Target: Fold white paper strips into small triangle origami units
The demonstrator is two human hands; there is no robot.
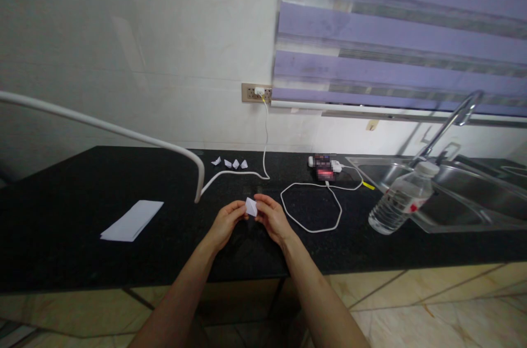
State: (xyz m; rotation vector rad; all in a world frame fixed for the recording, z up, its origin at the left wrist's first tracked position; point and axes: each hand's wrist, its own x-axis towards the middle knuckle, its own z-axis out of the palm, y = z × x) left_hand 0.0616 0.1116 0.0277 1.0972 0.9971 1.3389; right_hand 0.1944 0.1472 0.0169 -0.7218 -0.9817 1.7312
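Note:
A small folded piece of white paper (251, 207) is pinched between my two hands above the front middle of the black counter. My left hand (226, 222) grips its left edge with thumb and fingers. On the opposite edge, my right hand (272, 217) is closed in the same way. Several small folded paper pieces (236, 163) stand in a row farther back, near the wall. To the left lies a stack of white paper sheets (132, 220), flat on the counter.
A white cable (310, 231) loops across the black counter (173, 260) to a phone (324, 168). Right of it a water bottle (402, 200) stands by the steel sink (453, 222) and faucet (448, 120). A thick white cord (102, 122) crosses the left side, close to the camera.

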